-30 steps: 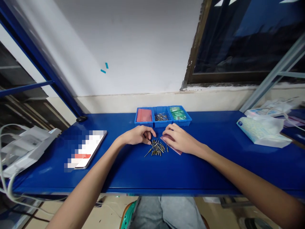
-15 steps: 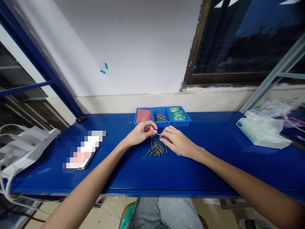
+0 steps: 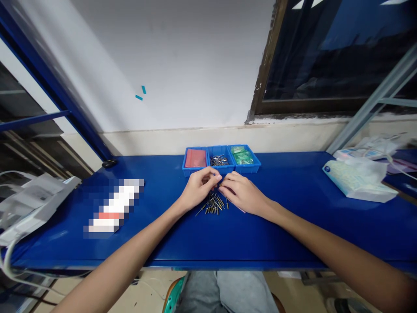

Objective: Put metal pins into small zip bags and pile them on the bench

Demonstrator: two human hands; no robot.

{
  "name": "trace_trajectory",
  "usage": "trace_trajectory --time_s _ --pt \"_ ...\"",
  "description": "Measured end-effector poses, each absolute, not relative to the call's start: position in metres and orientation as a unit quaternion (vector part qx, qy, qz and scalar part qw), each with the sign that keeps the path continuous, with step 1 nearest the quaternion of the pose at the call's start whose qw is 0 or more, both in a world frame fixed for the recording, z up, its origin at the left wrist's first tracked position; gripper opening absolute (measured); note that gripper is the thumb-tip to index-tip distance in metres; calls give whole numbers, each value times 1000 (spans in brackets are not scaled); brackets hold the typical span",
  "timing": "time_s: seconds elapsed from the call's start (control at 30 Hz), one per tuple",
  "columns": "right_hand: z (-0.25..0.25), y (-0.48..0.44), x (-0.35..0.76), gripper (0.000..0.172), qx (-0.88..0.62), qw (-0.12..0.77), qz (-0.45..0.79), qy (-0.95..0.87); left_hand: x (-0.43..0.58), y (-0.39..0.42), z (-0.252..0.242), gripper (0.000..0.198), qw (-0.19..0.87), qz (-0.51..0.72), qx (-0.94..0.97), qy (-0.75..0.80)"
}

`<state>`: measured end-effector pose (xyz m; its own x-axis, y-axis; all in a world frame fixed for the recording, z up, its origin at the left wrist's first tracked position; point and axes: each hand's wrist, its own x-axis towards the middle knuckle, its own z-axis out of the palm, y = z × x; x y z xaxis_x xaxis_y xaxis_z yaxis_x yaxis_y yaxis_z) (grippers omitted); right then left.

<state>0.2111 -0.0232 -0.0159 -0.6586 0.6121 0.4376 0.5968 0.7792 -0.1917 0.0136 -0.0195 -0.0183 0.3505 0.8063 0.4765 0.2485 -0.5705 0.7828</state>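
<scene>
My left hand (image 3: 199, 187) is closed in a pinch above the blue tabletop, its thumb and fingertips meeting those of my other hand. Opposite it, my right hand (image 3: 243, 192) has its fingers curled around a slim brass-coloured pin, now mostly hidden at the fingertips. What my left fingers grip is covered. Just below the hands lies a loose pile of thin metal pins with brass-coloured ends (image 3: 213, 205). Behind the hands, a blue bin of similar metal pins (image 3: 219, 161) stands between a bin with red flat pieces (image 3: 196, 158) and one with green packets (image 3: 243, 155).
A phone-like flat object (image 3: 115, 206), blurred out, lies on the left of the tabletop (image 3: 276, 243). White power strips with cables (image 3: 42, 204) sit at the far left. On the right rests a tissue pack (image 3: 358, 180). Wall and window rise behind the table.
My left hand has moved slightly right, closing the gap to my right hand. The brass-coloured pin that showed between them is now largely covered by fingers.
</scene>
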Motion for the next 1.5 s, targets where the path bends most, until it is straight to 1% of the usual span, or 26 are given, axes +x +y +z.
trace_trajectory --time_s 0.07,0.17,0.27,0.33,0.43,0.53,0.63,0.73,0.8,0.9,0.97,1.07,1.13,1.23,1.3,1.37,1.43,1.5 --pt "-14 -22 211 24 -351 260 27 -899 14 -21 -19 15 194 460 796 342" --pt "-8 -22 212 28 -377 293 63 -876 12 -21 -19 19 29 437 844 309" --pt "-4 -22 212 30 -380 324 81 -863 12 -19 -13 19 -67 380 873 300" --pt "-2 -22 212 30 -376 338 73 -860 14 -16 -6 16 -96 361 875 307" --pt "-3 -21 213 30 -377 346 54 -857 18 -9 3 12 -75 342 884 310" --pt "-5 -20 215 29 -384 342 37 -857 18 -1 2 9 -13 332 893 305" --pt "-7 -18 217 27 -395 347 41 -850 15 4 -5 8 61 364 874 315" --pt "-9 -16 217 15 -401 365 56 -838 13 1 -9 7 144 420 830 339" --pt "-9 -15 217 8 -398 372 69 -836 14 -2 -8 10 201 457 793 349" --pt "-7 -14 217 12 -385 367 95 -841 17 -4 -7 16 277 485 751 352" --pt "-6 -14 217 16 -379 362 108 -845 19 -3 -9 19 321 485 738 343" --pt "-5 -14 217 17 -378 366 116 -843 19 0 -13 22 365 476 731 325" --pt "-5 -14 217 17 -375 367 114 -844 18 1 -15 22 365 465 739 323" --pt "-6 -15 217 17 -372 356 96 -852 16 1 -15 17 320 443 773 323" --pt "-6 -16 217 17 -374 351 81 -855 13 0 -13 12 259 421 808 322" --pt "-6 -16 217 16 -376 351 68 -855 12 -1 -13 8 176 389 844 324" --pt "-6 -16 217 16 -377 357 69 -852 11 -2 -14 7 102 360 868 327" --pt "-7 -15 217 15 -377 371 87 -844 12 -3 -16 9 69 351 874 330"
